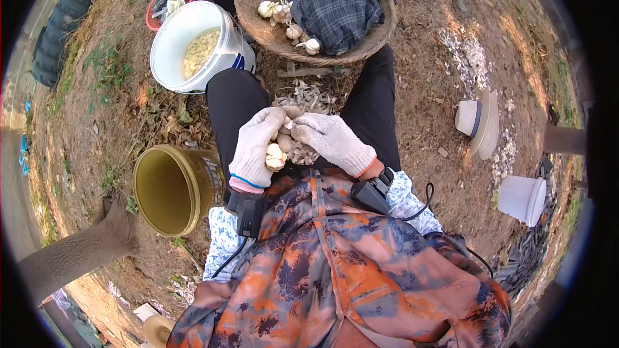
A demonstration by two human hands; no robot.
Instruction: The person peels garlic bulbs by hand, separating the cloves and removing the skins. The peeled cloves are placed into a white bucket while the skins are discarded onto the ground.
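Both my hands wear off-white knit gloves and meet above my lap. My left hand [253, 144] is closed, with a garlic bulb [275, 156] held against its palm side. Its fingertips come together with those of my right hand [332, 142], which is also closed. Between the fingertips shows a small whitish piece, seemingly a garlic clove [289, 124], mostly hidden by the fingers. Below the hands, dry garlic skins [308, 97] lie on the ground between my legs.
Ahead is a woven basket [255, 24] with garlic bulbs [293, 31] and a dark plaid cloth [336, 8]. Left stand a white bucket [169, 45] of peeled cloves [200, 51] and a yellowish bucket [161, 190]. A hat [485, 122] and white tub [521, 198] lie right.
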